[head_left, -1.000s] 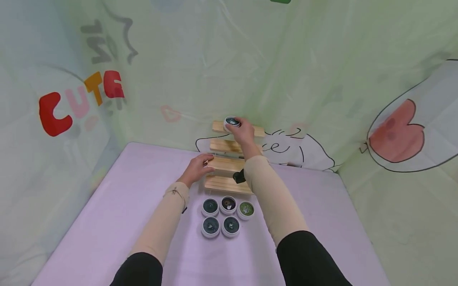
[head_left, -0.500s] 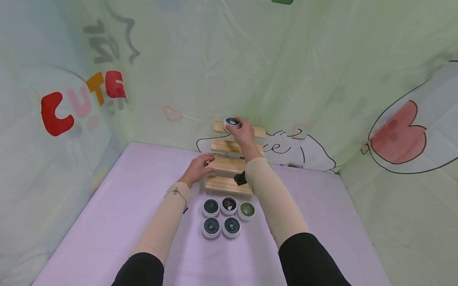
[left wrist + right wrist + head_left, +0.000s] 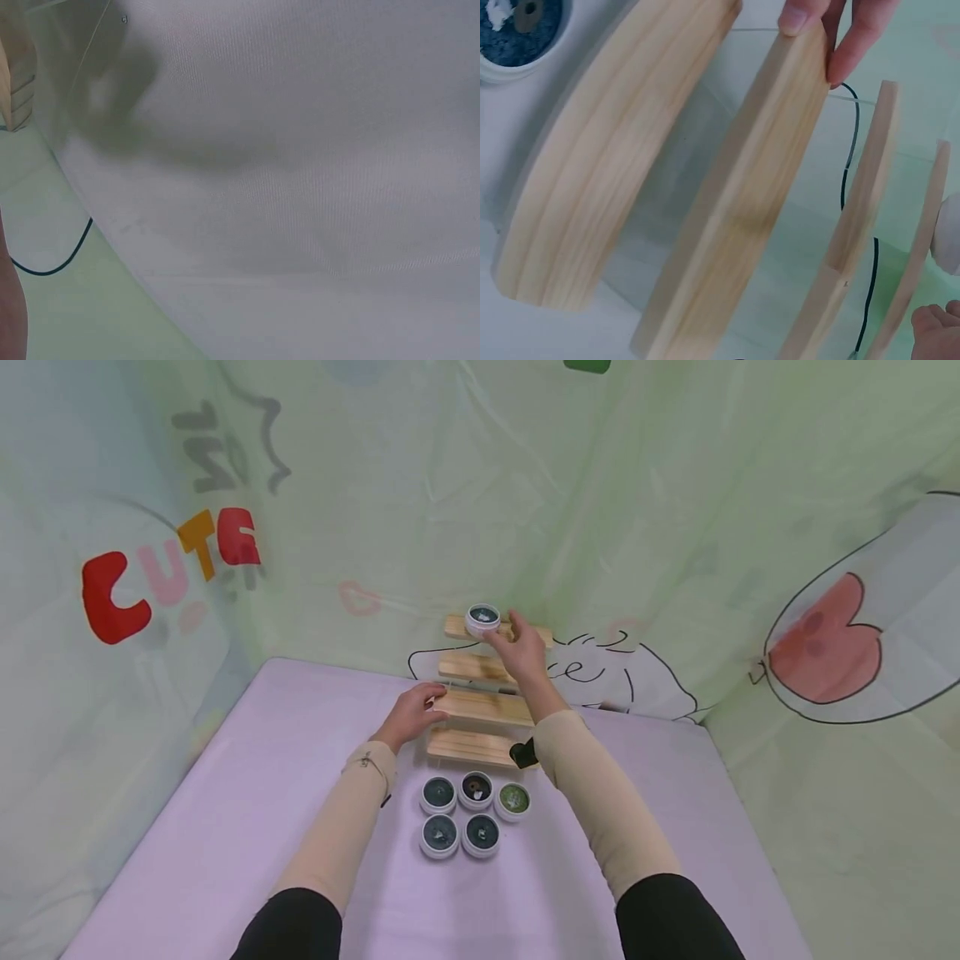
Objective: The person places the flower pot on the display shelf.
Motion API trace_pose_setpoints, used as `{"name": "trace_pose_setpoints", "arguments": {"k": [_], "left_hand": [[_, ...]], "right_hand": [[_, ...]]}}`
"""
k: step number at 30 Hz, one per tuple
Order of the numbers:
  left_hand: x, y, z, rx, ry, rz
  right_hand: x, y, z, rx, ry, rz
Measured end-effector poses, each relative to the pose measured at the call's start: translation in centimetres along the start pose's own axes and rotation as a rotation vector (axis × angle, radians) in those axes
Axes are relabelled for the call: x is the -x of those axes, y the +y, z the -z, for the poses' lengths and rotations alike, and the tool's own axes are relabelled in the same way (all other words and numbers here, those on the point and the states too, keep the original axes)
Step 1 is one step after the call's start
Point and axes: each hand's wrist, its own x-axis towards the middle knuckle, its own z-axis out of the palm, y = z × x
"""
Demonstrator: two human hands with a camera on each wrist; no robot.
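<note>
1. A wooden stepped rack (image 3: 483, 693) with four shelves stood at the back of the table (image 3: 225, 827), against a green printed backdrop (image 3: 450, 485).
2. A small round white jar (image 3: 482, 619) with dark blue-green contents sat on the top shelf (image 3: 525, 632) of the rack, near its left end.
3. The right hand (image 3: 522, 649) was just beside the jar, its fingers relaxed and loosely spread; the fingertips lay near the jar's right side, and it was not clear from the head view whether they touched it.
4. In the right wrist view only a few fingertips (image 3: 934, 337) of that hand showed at the lower right corner, next to the edge of a pale round thing; nothing was pinched there.
5. The left hand (image 3: 411, 713) gripped the left end of the third shelf (image 3: 487, 706) down, fingers curled over its top and edge. The right wrist view showed its fingers (image 3: 804, 15) wrapped over the end of that plank.
6. Five more jars (image 3: 467, 814) sat on the table in front of the rack, three in the back row and two in front, all touching or nearly so; the back right one held something green.
7. The left wrist view showed only the pale table cover and a strip of green backdrop with a black line.
</note>
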Motion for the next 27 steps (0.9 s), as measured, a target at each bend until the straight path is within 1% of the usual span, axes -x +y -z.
{"name": "trace_pose_setpoints", "arguments": {"k": [3, 6, 10, 14, 19, 22, 27], "left_hand": [[0.0, -0.3, -0.1, -0.001, 0.005, -0.003], [-0.1, -0.5, -0.2, -0.002, 0.008, -0.009], [-0.1, -0.4, -0.2, 0.004, 0.002, -0.009], [-0.2, -0.4, -0.2, 0.008, -0.004, 0.008], [-0.2, -0.5, -0.2, 0.0, -0.006, 0.002], [-0.2, -0.6, -0.1, -0.003, -0.006, -0.003], [-0.2, -0.6, -0.2, 0.004, -0.005, -0.006]], "right_hand": [[0.6, 0.6, 0.3, -0.02, -0.002, 0.026], [1.4, 1.2, 0.6, -0.003, -0.011, 0.052], [2.7, 2.3, 1.0, 0.015, -0.038, 0.057], [4.3, 3.7, 1.3, -0.017, -0.064, 0.034], [6.3, 5.5, 1.4, -0.034, -0.067, 0.018], [7.8, 6.3, 1.6, -0.048, -0.052, -0.009], [10.8, 7.6, 1.5, -0.089, 0.002, -0.072]]}}
